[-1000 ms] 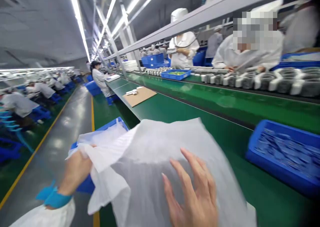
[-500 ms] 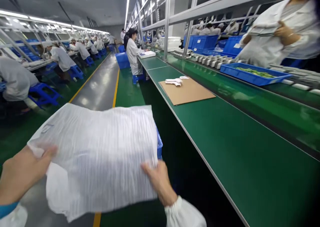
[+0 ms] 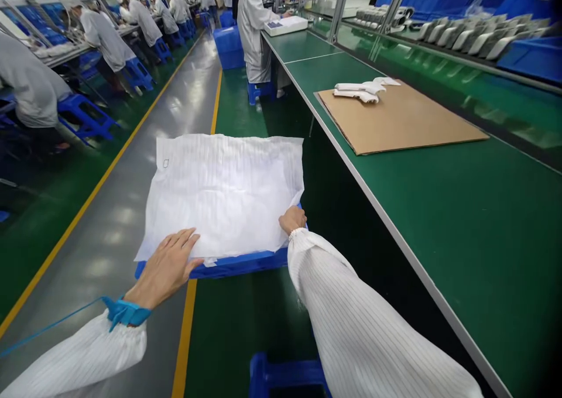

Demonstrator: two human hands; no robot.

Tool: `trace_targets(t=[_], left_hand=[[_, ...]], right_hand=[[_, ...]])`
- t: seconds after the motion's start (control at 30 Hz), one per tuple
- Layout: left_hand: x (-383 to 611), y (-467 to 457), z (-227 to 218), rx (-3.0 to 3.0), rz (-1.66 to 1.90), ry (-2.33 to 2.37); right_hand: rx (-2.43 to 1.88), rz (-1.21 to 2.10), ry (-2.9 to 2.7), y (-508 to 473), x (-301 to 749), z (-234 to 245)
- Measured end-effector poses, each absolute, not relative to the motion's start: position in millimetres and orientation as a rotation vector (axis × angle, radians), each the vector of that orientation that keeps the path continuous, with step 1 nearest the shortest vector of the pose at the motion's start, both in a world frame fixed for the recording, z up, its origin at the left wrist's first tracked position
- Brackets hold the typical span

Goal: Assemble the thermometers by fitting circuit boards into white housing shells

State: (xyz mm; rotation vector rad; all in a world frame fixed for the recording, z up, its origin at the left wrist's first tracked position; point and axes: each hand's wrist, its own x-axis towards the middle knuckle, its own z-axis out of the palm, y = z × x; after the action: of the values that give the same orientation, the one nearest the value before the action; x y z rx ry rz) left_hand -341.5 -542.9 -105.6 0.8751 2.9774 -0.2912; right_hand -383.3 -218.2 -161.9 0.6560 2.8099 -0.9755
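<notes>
A white, thin, ribbed packing sheet (image 3: 223, 193) lies spread over the top of a blue plastic bin (image 3: 250, 264), whose front rim shows below it. My left hand (image 3: 169, 263), with a blue strap and cord at the wrist, rests flat on the sheet's near left corner, fingers stretched out. At the right edge, my right hand (image 3: 293, 219) has its fingers curled round the sheet's border beside the bin rim. Its fingertips are partly hidden. What the bin holds is covered by the sheet.
A green workbench (image 3: 421, 210) runs along the right, bearing a cardboard sheet (image 3: 417, 120) with white molded parts (image 3: 360, 91). A blue stool (image 3: 290, 374) is close in front of me. People in white coats sit along the left line; another person (image 3: 254, 29) stands ahead.
The sheet, held up in both hands before, has come down onto the blue bin. My left hand has let go and flattened on it. The view has tilted downward.
</notes>
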Motion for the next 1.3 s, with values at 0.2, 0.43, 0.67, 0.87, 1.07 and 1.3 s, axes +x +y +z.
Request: trace_targets(t=[0.2, 0.43, 0.67, 0.87, 1.07, 1.3], left_hand=[[-340, -559, -117, 0.755, -0.334, 2.950], [-353, -573, -136, 0.767, -0.254, 2.847], [-348, -585, -126, 0.867, -0.155, 2.781], [-332, -575, -115, 0.914, -0.056, 2.569], [-323, -574, -140, 0.987, -0.146, 2.565], [-306, -540, -199, 1.025, -0.264, 2.419]], right_hand=[[0.730, -0.826, 3.042, -219, -310, -134], [-0.245, -0.470, 2.832, -237, -295, -182], [-0.468, -0.478, 2.662, -245, -266, -203], [-0.427, -0.511, 2.642, -255, -174, -203], [-0.272, -0.605, 2.598, -241, -90, -151], [0.474, -0.781, 2.585, -245, -162, -177]])
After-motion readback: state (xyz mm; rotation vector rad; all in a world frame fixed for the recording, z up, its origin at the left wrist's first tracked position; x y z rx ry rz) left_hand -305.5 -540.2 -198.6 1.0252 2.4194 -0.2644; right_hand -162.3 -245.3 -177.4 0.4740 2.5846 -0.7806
